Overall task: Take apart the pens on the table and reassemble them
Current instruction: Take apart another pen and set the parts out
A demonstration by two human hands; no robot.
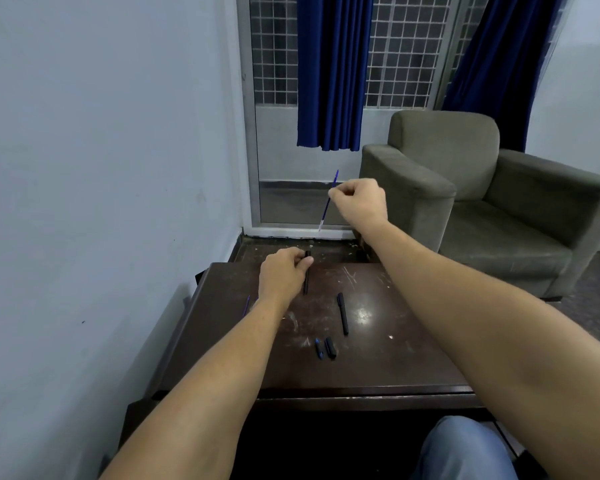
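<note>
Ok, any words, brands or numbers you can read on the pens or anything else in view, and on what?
No text can be read anywhere in this view.
Black barrel held by the left hand: no print shows.
Blue refill pinched by the right hand: no print shows.
Black pen and small black piece on the table: any marking is too small to tell.

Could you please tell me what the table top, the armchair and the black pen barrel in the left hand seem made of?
Table top: dark wood or laminate, glossy; it mirrors a light and shows pale scratches. Armchair: grey-green fabric, matte, no shine. Pen barrel, gripped by the left hand: probably black plastic, though too small to confirm.
</note>
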